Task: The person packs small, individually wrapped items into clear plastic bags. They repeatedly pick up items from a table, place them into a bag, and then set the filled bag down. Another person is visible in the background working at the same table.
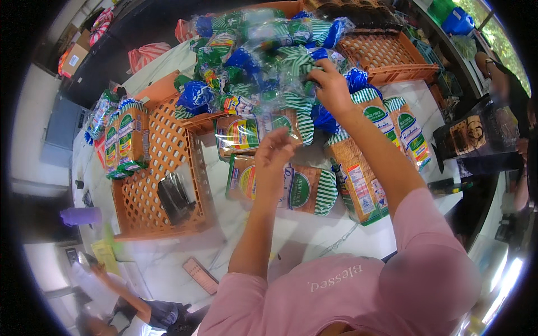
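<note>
My right hand (332, 89) reaches into a heap of plastic bread wrappers, its fingers bent around a green-and-white striped bread bag (296, 60). Loosely curved, with fingers apart, my left hand (274, 148) hovers over two bagged loaves and appears to hold nothing. Beneath it, one bagged loaf (238, 134) lies behind another bagged loaf (302, 189), both with striped ends. To the right, below my right forearm, rests a bagged brown loaf (350, 159), and past it another bagged loaf (413, 131). Several blue and green wrapper ends hide much of the heap.
An orange lattice crate (126, 210) at left holds bagged loaves (130, 137) and a black packet (175, 196). Another orange crate (386, 56) stands at far right. A purple bottle (81, 217) and pink calculator-like device (200, 274) lie left. Other people stand lower left and far right.
</note>
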A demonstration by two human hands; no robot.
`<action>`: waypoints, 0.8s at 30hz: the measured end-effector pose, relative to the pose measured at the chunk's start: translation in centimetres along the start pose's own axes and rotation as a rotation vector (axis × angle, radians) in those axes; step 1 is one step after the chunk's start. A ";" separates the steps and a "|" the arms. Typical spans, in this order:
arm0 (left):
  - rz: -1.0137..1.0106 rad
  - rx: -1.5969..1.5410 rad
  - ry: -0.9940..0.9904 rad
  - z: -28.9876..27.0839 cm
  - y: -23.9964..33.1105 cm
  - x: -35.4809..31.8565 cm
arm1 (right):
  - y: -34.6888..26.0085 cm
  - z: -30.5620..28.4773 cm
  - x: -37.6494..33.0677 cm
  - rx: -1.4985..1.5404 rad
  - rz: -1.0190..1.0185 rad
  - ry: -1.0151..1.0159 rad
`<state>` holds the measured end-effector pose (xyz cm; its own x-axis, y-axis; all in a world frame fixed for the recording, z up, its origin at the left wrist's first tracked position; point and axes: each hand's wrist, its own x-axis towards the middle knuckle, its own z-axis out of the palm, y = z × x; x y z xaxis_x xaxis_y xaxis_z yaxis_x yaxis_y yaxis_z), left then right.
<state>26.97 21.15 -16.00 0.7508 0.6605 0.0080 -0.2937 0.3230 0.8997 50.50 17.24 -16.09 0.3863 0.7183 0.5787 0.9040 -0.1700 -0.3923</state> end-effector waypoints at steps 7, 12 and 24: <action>-0.075 0.400 -0.212 -2.3 -3.7 -6.3 | 3.2 4.4 2.7 -0.189 0.617 -0.845; 0.078 0.738 -0.458 1.0 -4.1 -10.7 | 6.8 7.4 3.4 0.170 0.704 -1.068; 0.518 1.680 -0.443 4.4 -6.8 -8.0 | -6.0 -6.0 -9.8 -0.158 0.089 -0.164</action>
<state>25.59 10.68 -20.29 0.9548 0.1604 0.2502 0.1106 -0.9732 0.2017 42.39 7.17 -15.12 0.4419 0.7938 0.4179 0.8903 -0.3312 -0.3124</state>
